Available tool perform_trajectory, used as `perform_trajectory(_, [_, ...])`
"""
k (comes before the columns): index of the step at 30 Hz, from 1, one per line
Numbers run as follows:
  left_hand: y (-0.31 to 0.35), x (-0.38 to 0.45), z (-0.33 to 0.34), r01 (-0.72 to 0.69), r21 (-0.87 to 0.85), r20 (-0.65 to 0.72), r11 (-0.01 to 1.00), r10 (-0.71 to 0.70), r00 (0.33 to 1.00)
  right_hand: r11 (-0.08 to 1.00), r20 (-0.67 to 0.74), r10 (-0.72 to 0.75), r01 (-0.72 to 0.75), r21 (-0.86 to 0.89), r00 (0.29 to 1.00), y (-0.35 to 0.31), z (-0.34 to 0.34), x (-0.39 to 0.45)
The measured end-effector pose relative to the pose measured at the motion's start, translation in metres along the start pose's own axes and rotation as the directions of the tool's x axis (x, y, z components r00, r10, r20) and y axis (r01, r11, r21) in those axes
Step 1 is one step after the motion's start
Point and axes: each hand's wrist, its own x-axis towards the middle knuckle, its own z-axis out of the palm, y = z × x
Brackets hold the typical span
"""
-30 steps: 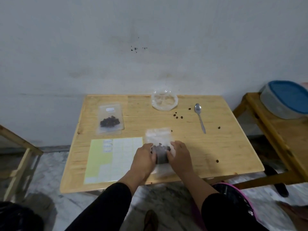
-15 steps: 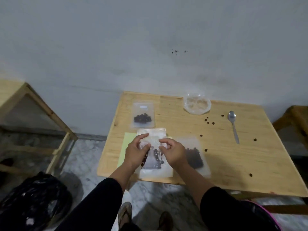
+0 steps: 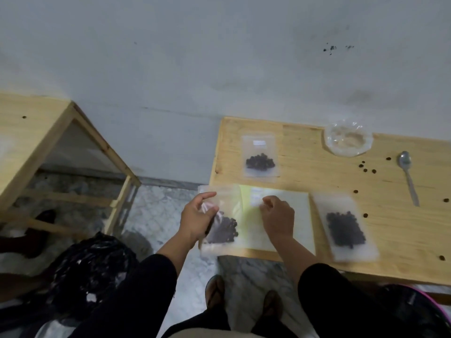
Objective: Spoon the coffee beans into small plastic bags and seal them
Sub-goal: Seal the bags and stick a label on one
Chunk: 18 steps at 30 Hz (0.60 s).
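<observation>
1. Standing against a pale grey wall (image 3: 219, 57), the light wooden bench (image 3: 317, 176) carries everything; a few dark specks mark the wall above it, and the floor (image 3: 161, 215) below is mottled grey-white stone.
2. Taking the yellow-green label sheet (image 3: 288, 215) at the near edge of the bench as the landmark: it lies flat, with small pale stickers on it too blurred to read.
3. The left hand (image 3: 197, 220), just left of the sheet, grips a small clear bag of coffee beans (image 3: 223, 229) with curled fingers; the bag hangs over the bench's left near corner and overlaps the sheet's left edge.
4. The right hand (image 3: 278, 215) hovers over the sheet with fingers curled in a pinch; I cannot tell whether it holds anything.
5. Right of the sheet, a second filled bag (image 3: 345, 228) lies flat, dark beans heaped in its middle.
6. Behind the sheet, toward the wall, a third bag (image 3: 260, 156) lies flat with a small white label near its top; no writing can be made out.
7. Far right of the sheet, a metal spoon (image 3: 407, 174) rests bowl toward the wall, with loose beans (image 3: 366, 168) scattered beside it.
8. Behind and right, at the wall edge, sits a crumpled clear plastic wrapper (image 3: 347, 141).
9. Left of the sheet, well apart across the floor, stands another wooden frame table (image 3: 31, 132), and a black plastic bag (image 3: 92, 267) sits on the floor near the person's dark sleeve.
</observation>
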Motion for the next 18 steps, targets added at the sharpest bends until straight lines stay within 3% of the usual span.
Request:
perform_trajectory(6, [-0.004, 0.010, -0.010, 0.000, 0.011, 0.047, 1.000, 0.000, 0.999, 0.999, -0.091, 0.054, -0.053, 0.015, 0.994, -0.013, 0.007, -0.001])
perform_trajectory(13, [0.004, 0.016, -0.010, 0.018, -0.014, 0.116, 1.000, -0.016, 0.993, 0.997, -0.054, 0.075, -0.073, 0.032, 0.996, -0.018, 0.007, 0.004])
perform_trajectory(18, [0.007, 0.021, -0.009, 0.009, -0.014, 0.121, 1.000, -0.007, 0.993, 0.987, -0.043, 0.088, -0.081, 0.141, 0.995, -0.024, -0.002, -0.001])
